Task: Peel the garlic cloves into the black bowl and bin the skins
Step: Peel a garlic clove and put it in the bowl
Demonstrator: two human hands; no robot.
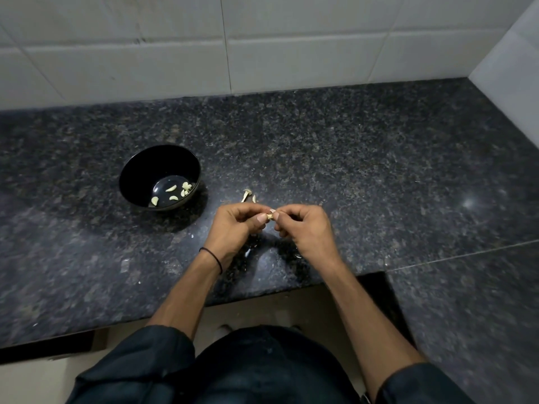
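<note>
A small garlic clove [270, 214] is pinched between the fingertips of my left hand [237, 227] and my right hand [304, 228], just above the dark granite counter [364, 176]. To the left stands the black bowl [137, 170] with several peeled cloves [172, 188] lying in its bottom. A garlic stem with a bit of skin [248, 195] lies on the counter just beyond my hands. Pale skin scraps [249, 252] are scattered under and around my wrists. No bin is in view.
White tiled wall [262, 45] runs along the back and the right side. The counter's front edge [262, 295] steps back on the right, where a second slab [466, 301] extends toward me. Floor shows below the edge.
</note>
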